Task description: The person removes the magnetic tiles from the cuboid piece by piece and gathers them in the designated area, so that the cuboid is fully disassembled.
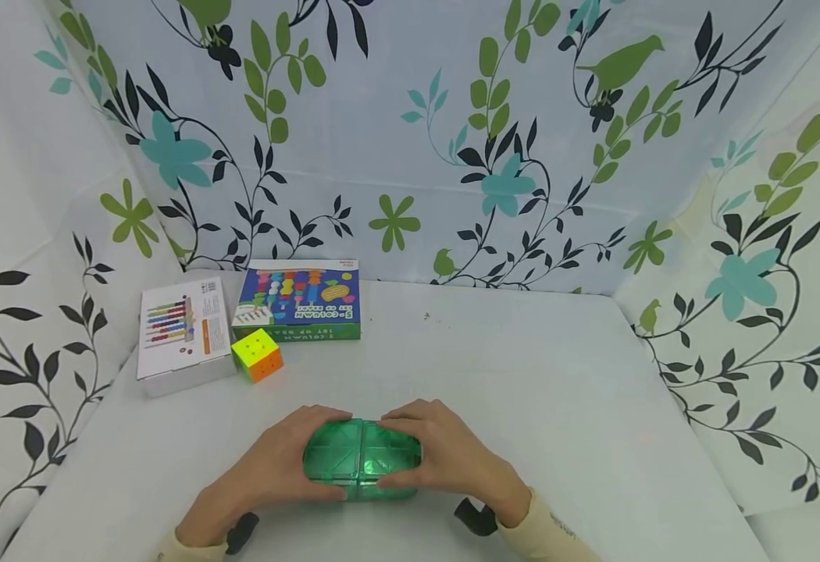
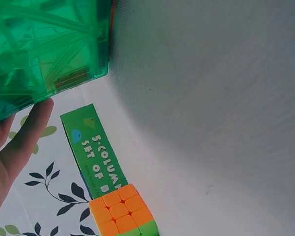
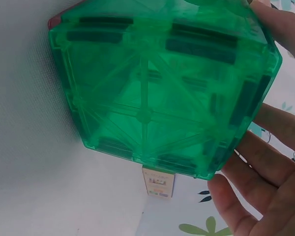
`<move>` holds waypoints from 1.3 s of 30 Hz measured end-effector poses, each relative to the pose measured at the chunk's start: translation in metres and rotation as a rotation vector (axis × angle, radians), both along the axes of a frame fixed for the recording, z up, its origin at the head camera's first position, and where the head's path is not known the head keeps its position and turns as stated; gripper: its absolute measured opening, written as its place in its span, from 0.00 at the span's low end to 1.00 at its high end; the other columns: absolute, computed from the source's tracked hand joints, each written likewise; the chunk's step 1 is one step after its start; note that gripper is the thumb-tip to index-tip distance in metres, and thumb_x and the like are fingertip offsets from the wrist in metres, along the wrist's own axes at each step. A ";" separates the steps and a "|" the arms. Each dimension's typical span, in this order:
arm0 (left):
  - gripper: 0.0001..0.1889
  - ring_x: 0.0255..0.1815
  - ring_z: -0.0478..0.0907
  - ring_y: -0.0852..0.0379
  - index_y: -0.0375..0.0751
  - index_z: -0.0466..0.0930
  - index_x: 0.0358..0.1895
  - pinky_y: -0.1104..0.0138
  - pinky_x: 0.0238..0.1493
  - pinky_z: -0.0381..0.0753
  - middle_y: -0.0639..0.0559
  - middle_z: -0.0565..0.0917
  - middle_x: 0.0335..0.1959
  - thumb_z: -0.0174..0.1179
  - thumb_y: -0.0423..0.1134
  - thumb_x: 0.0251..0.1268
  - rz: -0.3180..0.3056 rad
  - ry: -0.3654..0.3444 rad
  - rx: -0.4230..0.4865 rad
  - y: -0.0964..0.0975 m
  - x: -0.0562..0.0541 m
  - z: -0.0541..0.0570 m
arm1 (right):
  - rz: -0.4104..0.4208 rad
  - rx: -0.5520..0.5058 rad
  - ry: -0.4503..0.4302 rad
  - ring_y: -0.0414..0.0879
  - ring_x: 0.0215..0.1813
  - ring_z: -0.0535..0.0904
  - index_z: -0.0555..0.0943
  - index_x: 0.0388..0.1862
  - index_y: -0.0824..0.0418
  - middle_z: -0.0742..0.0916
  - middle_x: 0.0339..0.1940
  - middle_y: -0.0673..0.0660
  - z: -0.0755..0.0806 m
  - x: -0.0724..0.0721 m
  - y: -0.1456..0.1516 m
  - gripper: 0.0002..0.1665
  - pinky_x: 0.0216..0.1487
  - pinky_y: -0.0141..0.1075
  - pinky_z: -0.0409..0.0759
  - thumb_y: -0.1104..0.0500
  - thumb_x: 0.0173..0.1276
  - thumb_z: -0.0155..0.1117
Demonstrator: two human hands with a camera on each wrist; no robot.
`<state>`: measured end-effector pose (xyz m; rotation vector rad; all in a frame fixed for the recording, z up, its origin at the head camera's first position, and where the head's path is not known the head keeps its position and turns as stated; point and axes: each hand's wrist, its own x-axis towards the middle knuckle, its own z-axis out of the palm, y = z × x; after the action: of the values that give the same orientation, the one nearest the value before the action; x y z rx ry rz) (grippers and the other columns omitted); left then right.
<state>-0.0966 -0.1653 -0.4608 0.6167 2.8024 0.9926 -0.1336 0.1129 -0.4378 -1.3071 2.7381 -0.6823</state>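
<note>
Near the front of the white table, both hands hold a translucent green structure of magnetic tiles (image 1: 336, 457). My left hand (image 1: 279, 460) grips its left end, thumb on the near side and fingers on the far side. The right hand (image 1: 454, 457) grips the right end the same way. In the right wrist view, square-like green panels with crossing ribs and dark magnet strips form the tile structure (image 3: 145, 115). A reddish piece (image 3: 55, 21) shows at its lower edge. The left wrist view shows a corner of the tile structure (image 2: 44, 44) above the fingers (image 2: 32, 130).
A rubik's cube (image 1: 257, 355), yellow and orange, stands at the left before a blue and green box (image 1: 297, 300) marked 5-column. Beside it lies a white box (image 1: 183, 332) with a picture of coloured beads. Patterned cloth (image 1: 396, 156) hangs behind the table.
</note>
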 end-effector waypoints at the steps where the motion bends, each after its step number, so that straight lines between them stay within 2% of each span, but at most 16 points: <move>1: 0.46 0.57 0.74 0.62 0.61 0.72 0.68 0.56 0.55 0.83 0.66 0.78 0.61 0.78 0.68 0.41 0.000 -0.002 0.001 0.000 0.000 0.000 | 0.003 -0.005 -0.003 0.40 0.62 0.81 0.84 0.62 0.52 0.88 0.59 0.46 0.000 -0.001 0.000 0.41 0.62 0.39 0.80 0.31 0.54 0.77; 8: 0.45 0.58 0.74 0.61 0.64 0.71 0.67 0.57 0.54 0.83 0.66 0.78 0.61 0.78 0.67 0.41 0.007 -0.016 0.001 0.000 0.000 -0.001 | 0.021 -0.044 -0.029 0.37 0.58 0.81 0.86 0.58 0.50 0.89 0.54 0.43 -0.001 -0.008 -0.002 0.39 0.58 0.34 0.79 0.32 0.51 0.80; 17: 0.46 0.58 0.74 0.61 0.61 0.72 0.68 0.55 0.55 0.83 0.67 0.78 0.61 0.79 0.66 0.41 0.007 -0.001 0.004 0.001 -0.002 0.001 | 0.032 -0.085 -0.015 0.36 0.55 0.83 0.88 0.54 0.51 0.91 0.51 0.43 0.001 -0.012 -0.003 0.38 0.55 0.33 0.79 0.34 0.47 0.83; 20: 0.46 0.58 0.73 0.61 0.63 0.72 0.68 0.55 0.55 0.83 0.68 0.78 0.61 0.78 0.66 0.41 0.009 -0.009 0.008 0.000 -0.003 0.000 | 0.033 -0.087 -0.006 0.35 0.52 0.83 0.88 0.53 0.51 0.91 0.50 0.43 0.003 -0.013 -0.003 0.38 0.53 0.32 0.79 0.34 0.45 0.84; 28: 0.46 0.57 0.73 0.62 0.69 0.71 0.67 0.58 0.54 0.82 0.72 0.77 0.61 0.79 0.67 0.39 0.014 -0.041 0.024 0.000 -0.002 -0.003 | 0.046 -0.106 -0.022 0.35 0.48 0.84 0.89 0.48 0.51 0.92 0.45 0.42 0.004 -0.013 -0.004 0.35 0.51 0.30 0.79 0.36 0.44 0.85; 36: 0.46 0.57 0.73 0.63 0.67 0.71 0.67 0.56 0.55 0.82 0.73 0.77 0.61 0.80 0.67 0.38 0.013 -0.013 0.018 0.000 0.000 -0.005 | 0.064 -0.086 0.007 0.35 0.46 0.84 0.89 0.46 0.52 0.92 0.43 0.43 0.007 -0.010 -0.006 0.34 0.49 0.29 0.79 0.37 0.43 0.86; 39: 0.47 0.58 0.73 0.64 0.67 0.71 0.68 0.57 0.56 0.82 0.75 0.76 0.61 0.80 0.66 0.38 0.015 -0.028 0.022 0.000 0.000 -0.005 | 0.057 -0.081 0.000 0.35 0.45 0.83 0.89 0.46 0.52 0.92 0.42 0.43 0.008 -0.010 -0.006 0.33 0.48 0.29 0.79 0.37 0.43 0.85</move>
<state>-0.0968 -0.1649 -0.4654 0.5805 2.7794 1.0285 -0.1434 0.1068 -0.4300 -1.3946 2.6877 -0.7961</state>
